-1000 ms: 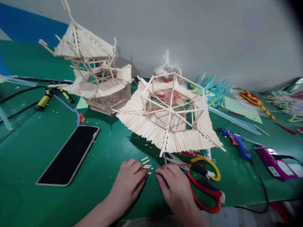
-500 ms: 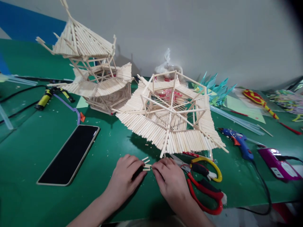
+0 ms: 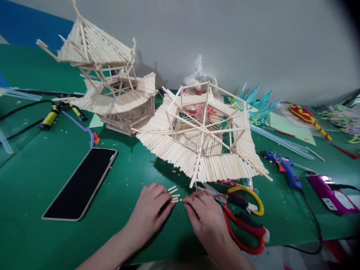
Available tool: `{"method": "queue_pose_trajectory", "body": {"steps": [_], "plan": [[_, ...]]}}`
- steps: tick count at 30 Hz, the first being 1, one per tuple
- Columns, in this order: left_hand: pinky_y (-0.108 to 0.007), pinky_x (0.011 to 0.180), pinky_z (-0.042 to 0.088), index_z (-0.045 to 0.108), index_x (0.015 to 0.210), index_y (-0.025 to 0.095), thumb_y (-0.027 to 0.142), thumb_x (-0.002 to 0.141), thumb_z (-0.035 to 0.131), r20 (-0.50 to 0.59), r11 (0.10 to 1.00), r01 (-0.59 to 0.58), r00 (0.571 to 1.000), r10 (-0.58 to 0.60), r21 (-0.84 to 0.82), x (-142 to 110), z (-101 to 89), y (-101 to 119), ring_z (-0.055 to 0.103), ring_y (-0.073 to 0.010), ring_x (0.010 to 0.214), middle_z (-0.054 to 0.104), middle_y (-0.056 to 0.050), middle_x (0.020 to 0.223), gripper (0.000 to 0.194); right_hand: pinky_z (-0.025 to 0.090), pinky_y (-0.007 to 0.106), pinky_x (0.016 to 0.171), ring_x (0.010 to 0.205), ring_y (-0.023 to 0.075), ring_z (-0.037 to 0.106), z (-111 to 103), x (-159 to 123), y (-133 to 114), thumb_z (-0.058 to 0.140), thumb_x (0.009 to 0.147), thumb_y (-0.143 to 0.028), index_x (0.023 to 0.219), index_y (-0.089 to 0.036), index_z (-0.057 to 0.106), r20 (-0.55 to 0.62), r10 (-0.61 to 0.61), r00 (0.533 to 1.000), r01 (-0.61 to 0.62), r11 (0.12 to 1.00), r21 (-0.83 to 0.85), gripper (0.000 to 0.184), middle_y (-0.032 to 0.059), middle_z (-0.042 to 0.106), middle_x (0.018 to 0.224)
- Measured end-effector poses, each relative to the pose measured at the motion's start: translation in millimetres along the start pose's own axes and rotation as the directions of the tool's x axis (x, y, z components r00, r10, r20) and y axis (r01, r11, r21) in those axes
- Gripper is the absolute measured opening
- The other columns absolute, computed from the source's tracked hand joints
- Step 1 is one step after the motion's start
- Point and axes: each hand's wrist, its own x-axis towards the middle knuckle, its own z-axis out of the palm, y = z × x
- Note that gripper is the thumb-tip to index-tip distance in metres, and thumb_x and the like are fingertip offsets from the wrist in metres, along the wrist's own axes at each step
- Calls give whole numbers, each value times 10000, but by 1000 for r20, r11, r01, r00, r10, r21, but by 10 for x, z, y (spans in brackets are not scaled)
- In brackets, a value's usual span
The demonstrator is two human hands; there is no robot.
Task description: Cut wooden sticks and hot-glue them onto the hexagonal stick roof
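The two hands rest low over the green bench (image 3: pixel 126 236), apart from each other, with a small group of short sticks (image 3: pixel 174 195) lying between them. The left hand (image 3: pixel 165 200) has its fingers bent, the tips at the left ends of the sticks; whether they pinch any of them I cannot tell. The right hand (image 3: pixel 184 202) is curled too, its fingertips beside a tiny pale piece (image 3: pixel 180 200), and whether anything is held in it is hidden. Just to the right of this hand lie scissors with yellow and red handles (image 3: pixel 244 232), blades pointing to the far left. Beyond the hands, in the middle, stands an open stick frame (image 3: pixel 219 167) with slatted skirts sloping outward, and at the far left is a tiered stick tower (image 3: pixel 98 45) with a pointed roof. A dark-screened phone (image 3: pixel 81 183) lies on the left, with a purple strip (image 3: pixel 77 122) beyond it. Over on the right are a blue glue gun (image 3: pixel 285 168) and a purple power socket (image 3: pixel 332 195), and farther back sit teal folded spikes (image 3: pixel 255 103) and a red and yellow ornament (image 3: pixel 303 113) with a red tail
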Motion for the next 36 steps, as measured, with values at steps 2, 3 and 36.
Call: {"method": "queue_pose_trajectory", "body": {"steps": [2,3,36], "plan": [[-329,611,352,571,751,171,214,839,456,-2,1000,6,1000,-6,-7,-9,9,-7,468,-192,695,551,-35,716,151,431,307,694,749,189,540,19,-2,1,463,825,-134,837,-182,614,5,5,1000,-5,1000,2,159,49,613,792],[-330,611,353,570,757,169,216,839,457,-3,1000,8,1000,-8,-11,-13,13,-11,468,-194,698,551,-37,719,147,431,308,692,747,190,537,29,1,-1,466,824,-135,836,-184,615,11,6,1000,-6,1000,0,157,49,612,793],[-345,638,376,570,828,153,236,830,493,-16,996,43,999,-44,-72,-167,-5,-88,473,-205,731,540,-51,759,114,438,313,667,725,197,526,92,61,-107,491,805,-127,833,-193,616,8,-4,1000,4,1000,7,145,54,596,769]]}}
